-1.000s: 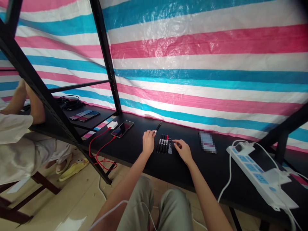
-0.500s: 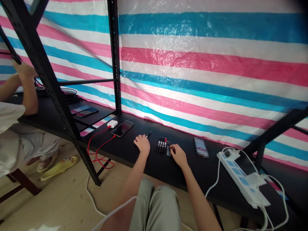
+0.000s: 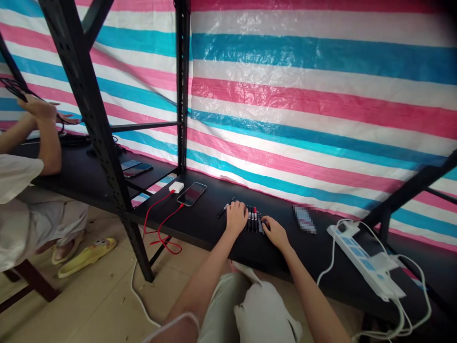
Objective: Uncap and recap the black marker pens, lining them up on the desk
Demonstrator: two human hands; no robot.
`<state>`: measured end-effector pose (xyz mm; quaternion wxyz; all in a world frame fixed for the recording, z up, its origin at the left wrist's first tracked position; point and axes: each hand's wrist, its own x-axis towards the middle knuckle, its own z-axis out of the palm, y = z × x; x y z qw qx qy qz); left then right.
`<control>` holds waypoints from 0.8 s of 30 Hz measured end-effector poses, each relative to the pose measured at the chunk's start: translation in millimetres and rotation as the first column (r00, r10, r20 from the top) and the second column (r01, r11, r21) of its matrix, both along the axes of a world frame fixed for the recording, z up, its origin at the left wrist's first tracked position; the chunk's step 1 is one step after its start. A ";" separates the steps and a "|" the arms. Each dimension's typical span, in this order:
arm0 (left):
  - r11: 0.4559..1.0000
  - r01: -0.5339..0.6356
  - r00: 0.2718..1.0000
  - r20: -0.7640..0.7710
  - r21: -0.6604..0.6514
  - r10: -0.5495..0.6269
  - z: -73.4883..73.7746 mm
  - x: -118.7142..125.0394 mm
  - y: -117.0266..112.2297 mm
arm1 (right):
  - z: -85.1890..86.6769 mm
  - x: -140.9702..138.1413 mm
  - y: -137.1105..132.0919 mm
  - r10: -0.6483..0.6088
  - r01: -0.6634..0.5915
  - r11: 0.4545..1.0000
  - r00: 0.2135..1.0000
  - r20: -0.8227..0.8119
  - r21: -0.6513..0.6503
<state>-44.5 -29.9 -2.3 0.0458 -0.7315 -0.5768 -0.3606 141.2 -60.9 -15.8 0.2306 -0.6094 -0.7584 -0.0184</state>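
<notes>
Several black pens (image 3: 254,220), one with a red part near its top, lie side by side in a row on the black tabletop (image 3: 203,228). My left hand (image 3: 237,218) rests at the row's left edge, fingers slightly bent and no object visible in its grasp. A single black pen (image 3: 223,211) lies apart, just left of that hand. At the row's right edge is my right hand (image 3: 275,232), its fingers loosely curved against the end pens. The fingertips of both hands are partly hidden.
Left of the pens, a smartphone (image 3: 192,194) is joined by a red cable (image 3: 162,223) to a white charger (image 3: 176,187). A blurred-out flat item (image 3: 304,219) and a white power strip (image 3: 364,259) lie right. Beyond the black post (image 3: 94,119), another person's hand (image 3: 41,107) holds black cables.
My left hand has moved right, from the single pen to the row, leaving that pen lying on the table. My right hand stays beside the row. The view has shifted slightly.
</notes>
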 end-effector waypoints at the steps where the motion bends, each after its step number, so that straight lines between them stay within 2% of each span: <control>1: 0.998 0.057 0.997 -0.054 -0.024 -0.058 -3.2 2.1 0.8 | -0.1 -0.6 -0.1 -0.010 0.010 1.000 1.000 -0.006 -0.005; 3: 0.993 0.092 0.989 -0.113 -0.081 -0.100 -10.3 5.4 3.9 | -0.2 -1.7 -0.1 -0.032 0.032 0.999 0.999 -0.016 -0.014; 6: 0.984 0.074 0.989 -0.113 -0.163 -0.094 -17.7 7.6 8.5 | -0.5 -2.7 0.2 -0.046 0.046 0.999 0.999 -0.026 -0.020; 11: 0.958 0.050 0.992 -0.094 -0.283 -0.080 -18.7 7.8 8.3 | -2.5 -0.8 0.5 -0.103 0.102 0.995 0.992 -0.073 -0.014; 15: 0.957 0.058 0.991 -0.097 -0.285 -0.089 -18.0 6.7 4.5 | -7.7 5.0 0.8 -0.174 0.177 0.984 0.981 -0.091 0.030; 19: 0.960 0.026 0.994 -0.097 -0.277 -0.055 -18.0 6.0 2.3 | -15.0 10.4 3.6 -0.331 0.334 0.939 0.943 -0.041 0.088; 24: 0.987 0.054 0.993 -0.094 -0.152 -0.068 -15.2 5.9 0.6 | -20.9 10.3 10.5 -0.396 0.392 0.916 0.917 0.049 0.081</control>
